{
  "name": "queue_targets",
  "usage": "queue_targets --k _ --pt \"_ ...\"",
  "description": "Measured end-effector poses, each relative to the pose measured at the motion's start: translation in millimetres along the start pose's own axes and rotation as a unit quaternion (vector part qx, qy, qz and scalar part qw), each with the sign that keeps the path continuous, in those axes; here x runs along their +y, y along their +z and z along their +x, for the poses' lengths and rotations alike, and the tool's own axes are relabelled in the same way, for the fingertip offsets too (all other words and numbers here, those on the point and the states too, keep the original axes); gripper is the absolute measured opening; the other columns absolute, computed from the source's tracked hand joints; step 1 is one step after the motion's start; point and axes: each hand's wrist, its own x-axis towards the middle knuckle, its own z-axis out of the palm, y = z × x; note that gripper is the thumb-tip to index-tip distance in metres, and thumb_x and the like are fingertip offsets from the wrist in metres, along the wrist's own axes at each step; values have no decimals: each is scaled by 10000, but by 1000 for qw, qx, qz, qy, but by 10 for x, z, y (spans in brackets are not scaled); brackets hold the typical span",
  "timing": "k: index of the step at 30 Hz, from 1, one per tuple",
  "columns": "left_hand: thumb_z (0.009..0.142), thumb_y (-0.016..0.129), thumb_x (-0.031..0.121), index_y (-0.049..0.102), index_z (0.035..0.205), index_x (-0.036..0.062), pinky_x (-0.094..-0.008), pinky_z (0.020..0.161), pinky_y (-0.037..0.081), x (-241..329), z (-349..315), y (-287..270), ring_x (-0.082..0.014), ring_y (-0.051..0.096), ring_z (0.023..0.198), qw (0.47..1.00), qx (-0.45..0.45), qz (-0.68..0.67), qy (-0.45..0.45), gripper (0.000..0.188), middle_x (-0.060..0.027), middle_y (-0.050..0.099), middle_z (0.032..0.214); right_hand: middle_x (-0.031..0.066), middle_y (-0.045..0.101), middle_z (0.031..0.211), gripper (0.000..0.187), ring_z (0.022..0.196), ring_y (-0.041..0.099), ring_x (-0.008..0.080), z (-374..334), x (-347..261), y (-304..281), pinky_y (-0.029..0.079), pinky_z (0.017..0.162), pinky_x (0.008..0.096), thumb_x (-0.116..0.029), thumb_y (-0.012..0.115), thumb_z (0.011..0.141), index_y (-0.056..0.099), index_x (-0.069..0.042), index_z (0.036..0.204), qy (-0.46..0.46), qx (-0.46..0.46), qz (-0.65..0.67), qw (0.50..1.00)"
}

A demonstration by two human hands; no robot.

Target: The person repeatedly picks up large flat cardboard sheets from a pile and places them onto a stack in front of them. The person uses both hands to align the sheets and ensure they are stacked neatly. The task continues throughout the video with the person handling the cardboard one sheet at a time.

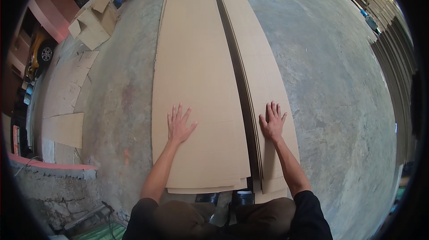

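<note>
Concrete floor (330, 70): wide cardboard stack (201, 74) under left hand (178, 127), narrow stack (260, 68) under right hand (273, 124); both splayed, apart.

A left cardboard stack (196, 52) and a right cardboard stack (257, 52), side by side up mid-frame.
The left hand (179, 129) lies on the left one, the right hand (273, 124) on the right one, both just below centre; shoes (244, 198) sit at bottom centre. On the floor (335, 88), cardboard pieces (65, 130) lie at left, a box (96, 27) beyond them at upper left, a car (38, 52) at the left edge. The distorted right rim seems to hold stacked sheets (394, 70).
</note>
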Motion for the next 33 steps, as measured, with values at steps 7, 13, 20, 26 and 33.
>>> queue_targets --k 7,13,20,26,33 --pt "984 649 626 454 1677 268 -661 1318 95 7 2 -9 -444 127 1667 1000 8 4 1 804 -187 210 1805 104 349 1771 752 1656 236 363 1 -11 -22 66 1276 767 -535 608 1026 468 -144 1653 5 -2 12 1000" --pt "998 641 607 459 1673 273 -654 1321 103 -28 -4 21 -443 131 1665 1000 16 -2 6 774 -178 216 1804 94 350 1771 752 1657 234 360 13 -25 -34 65 1276 770 -537 610 1027 463 -151 1656 5 -6 13 1000" --pt "997 649 598 461 1671 268 -649 1323 107 -11 -4 -2 -435 132 1665 1000 15 -1 4 774 -175 221 1802 90 346 1774 759 1660 229 353 13 -17 -29 66 1276 771 -541 608 1029 457 -146 1660 6 -8 10 1000" --pt "996 654 594 466 1668 267 -648 1325 102 -11 -8 11 -433 132 1666 1000 15 -3 2 771 -176 234 1796 81 344 1776 789 1661 229 347 17 21 16 73 1279 767 -548 612 1027 442 -113 1663 2 -6 -2 1000" --pt "994 655 598 471 1664 271 -646 1326 102 -1 -11 9 -434 139 1665 1000 19 -3 1 769 -181 242 1793 80 349 1773 832 1662 228 342 13 17 9 69 1283 761 -546 635 1013 429 -62 1658 2 3 4 1000"
